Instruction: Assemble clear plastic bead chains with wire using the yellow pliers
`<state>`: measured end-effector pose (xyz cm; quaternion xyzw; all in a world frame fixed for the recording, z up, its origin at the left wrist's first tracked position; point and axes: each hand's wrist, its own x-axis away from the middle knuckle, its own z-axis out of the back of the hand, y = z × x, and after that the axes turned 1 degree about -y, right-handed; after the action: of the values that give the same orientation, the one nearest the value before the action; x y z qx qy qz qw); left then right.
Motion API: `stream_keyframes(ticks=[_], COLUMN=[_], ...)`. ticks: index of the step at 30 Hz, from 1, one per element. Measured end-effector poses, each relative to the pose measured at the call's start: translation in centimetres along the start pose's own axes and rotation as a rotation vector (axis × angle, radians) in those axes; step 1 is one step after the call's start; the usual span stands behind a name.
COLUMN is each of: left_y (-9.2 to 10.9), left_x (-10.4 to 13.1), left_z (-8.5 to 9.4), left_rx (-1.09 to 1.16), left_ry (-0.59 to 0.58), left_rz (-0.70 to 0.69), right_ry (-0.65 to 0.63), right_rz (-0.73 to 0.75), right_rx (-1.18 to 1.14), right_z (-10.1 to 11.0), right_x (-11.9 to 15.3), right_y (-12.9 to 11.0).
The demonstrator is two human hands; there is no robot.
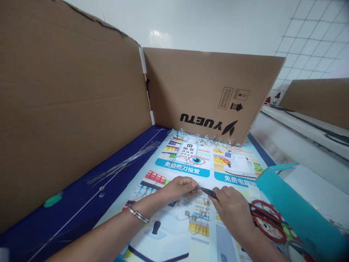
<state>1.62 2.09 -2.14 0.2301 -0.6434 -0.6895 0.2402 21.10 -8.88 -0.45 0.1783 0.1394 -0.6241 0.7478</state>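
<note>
My left hand (pixel 180 187) is closed in a pinch on a thin wire piece, in the middle of the view. Loops of this wire (pixel 182 217) hang below the fingers, with a few clear round beads (pixel 193 217) among them. My right hand (pixel 233 207) grips dark-handled pliers (pixel 210 193), whose narrow jaws point left and meet the wire at my left fingertips. Whether the jaws are closed on it is too small to tell. A silver bangle (pixel 139 214) sits on my left wrist.
Red-handled scissors (pixel 280 214) lie right of my right hand, beside a teal box (pixel 297 207). Long thin wires (pixel 125 162) and a green blob (pixel 53 201) are at left. Wire pieces (pixel 201 140) line the foot of the back cardboard panel (pixel 191 87); another panel (pixel 68 91) walls the left.
</note>
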Motion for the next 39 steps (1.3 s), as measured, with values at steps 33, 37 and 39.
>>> stream_keyframes(ticks=[33,37,39], left_y=[3.8,2.9,2.4], left_x=[3.2,2.6,2.4], left_z=[1.4,0.2,-0.2], left_rx=[-1.318,-1.300,-1.298], left_ry=[0.020,0.033,0.034], left_rz=[0.173,0.143,0.098], right_ry=[0.029,0.017,0.026], right_rz=[0.090,0.123,0.141], right_rx=[-0.094,-0.097,-0.091], right_z=[-0.6,-0.8,-0.9], right_x=[0.0,0.1,0.2], right_y=[-1.3,-1.3,-1.1])
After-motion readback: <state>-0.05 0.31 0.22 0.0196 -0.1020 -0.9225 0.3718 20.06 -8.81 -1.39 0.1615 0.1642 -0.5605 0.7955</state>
